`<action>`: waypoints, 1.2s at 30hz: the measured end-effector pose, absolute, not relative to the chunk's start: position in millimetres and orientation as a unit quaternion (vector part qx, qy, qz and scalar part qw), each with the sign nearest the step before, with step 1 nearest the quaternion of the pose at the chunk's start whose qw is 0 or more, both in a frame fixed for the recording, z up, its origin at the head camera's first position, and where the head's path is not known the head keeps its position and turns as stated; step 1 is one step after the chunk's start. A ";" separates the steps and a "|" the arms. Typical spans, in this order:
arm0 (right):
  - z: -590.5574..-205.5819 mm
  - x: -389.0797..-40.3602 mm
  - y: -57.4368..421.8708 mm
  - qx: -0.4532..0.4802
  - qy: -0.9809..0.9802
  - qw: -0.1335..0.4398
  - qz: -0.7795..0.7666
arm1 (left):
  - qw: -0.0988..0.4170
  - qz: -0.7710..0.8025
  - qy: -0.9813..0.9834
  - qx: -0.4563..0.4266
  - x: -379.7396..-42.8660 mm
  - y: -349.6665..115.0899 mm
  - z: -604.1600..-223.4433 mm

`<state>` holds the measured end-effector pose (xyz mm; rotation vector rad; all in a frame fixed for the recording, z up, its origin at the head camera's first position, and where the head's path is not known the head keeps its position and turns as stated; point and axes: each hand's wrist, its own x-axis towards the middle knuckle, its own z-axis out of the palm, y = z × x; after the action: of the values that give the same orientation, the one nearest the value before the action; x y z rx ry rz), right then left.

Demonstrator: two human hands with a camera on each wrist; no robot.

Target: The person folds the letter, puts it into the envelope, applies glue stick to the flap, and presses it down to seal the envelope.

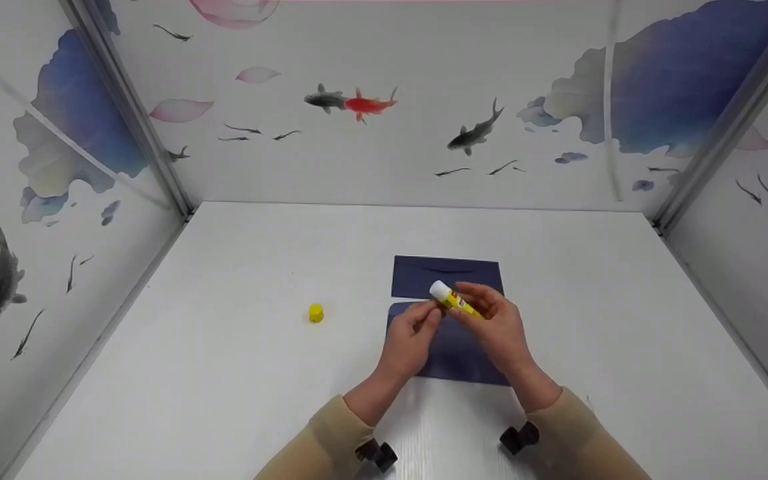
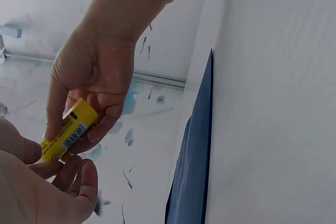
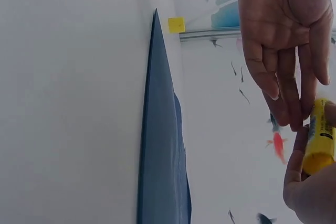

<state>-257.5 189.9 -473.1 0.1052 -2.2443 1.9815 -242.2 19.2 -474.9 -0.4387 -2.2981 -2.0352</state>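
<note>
My right hand [image 1: 503,333] pinches a yellow glue stick [image 1: 463,305] between thumb and fingers. Its white end points up and to the left in the head view. Close beside the stick is my left hand [image 1: 405,341], with its fingertips right at the lower side of the white end. In the right wrist view the left hand's fingers [image 3: 286,77] are loosely extended, with nothing held between them. Beneath both hands lies a dark blue paper piece [image 1: 457,353], envelope-like and partly covered by them. A second dark blue strip [image 1: 417,277] with a curved slit lies just beyond it.
A yellow cap [image 1: 316,313] stands on the white table [image 1: 224,373] to the left of the paper. White panels with painted fish [image 1: 471,130] enclose the table at the back and both sides.
</note>
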 end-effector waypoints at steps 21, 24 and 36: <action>-477.1 -253.2 186.2 0.064 -0.807 0.101 0.578 | 0.054 -0.591 -0.781 -0.194 -239.7 18.7 -477.5; -476.1 -254.2 188.4 0.042 -0.802 0.096 0.588 | 0.014 -0.576 -0.798 -0.177 -240.2 18.7 -478.8; -460.2 -241.3 180.3 0.001 -0.779 0.096 0.620 | -0.039 -0.525 -0.840 -0.131 -237.7 18.9 -476.4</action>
<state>-241.3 180.3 -460.2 0.0029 -2.3084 1.8367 -237.7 18.9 -476.4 -0.4216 -2.7080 -1.6907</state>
